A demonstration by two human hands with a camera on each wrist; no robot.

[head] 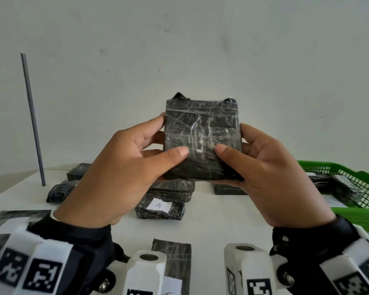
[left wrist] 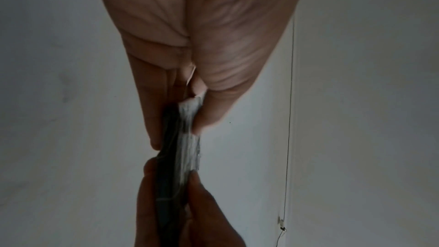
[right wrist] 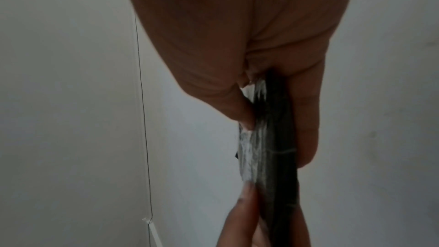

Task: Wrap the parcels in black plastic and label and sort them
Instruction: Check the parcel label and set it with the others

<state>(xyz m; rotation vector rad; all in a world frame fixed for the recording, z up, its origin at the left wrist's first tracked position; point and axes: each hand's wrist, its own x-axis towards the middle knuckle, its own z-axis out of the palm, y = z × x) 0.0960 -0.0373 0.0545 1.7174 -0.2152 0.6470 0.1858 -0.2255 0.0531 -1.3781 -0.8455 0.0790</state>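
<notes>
A wrapped parcel [head: 171,265] lies nearest on the table [head: 211,218]. Above it, the left hand [head: 124,171] and right hand [head: 271,177] each grip one side of a raised black parcel [head: 202,139], thumbs on its face. Beyond lie a parcel labelled A [head: 159,208] and a green basket [head: 354,184].

A white label [head: 158,205] reads "A" (apparently handwritten) on a black-wrapped parcel [head: 160,210].

Left hand [head: 124,165] and right hand [head: 271,173]: raised side by side, thumbs forward, fingers curled, both gripping parcel [head: 202,139]
</notes>
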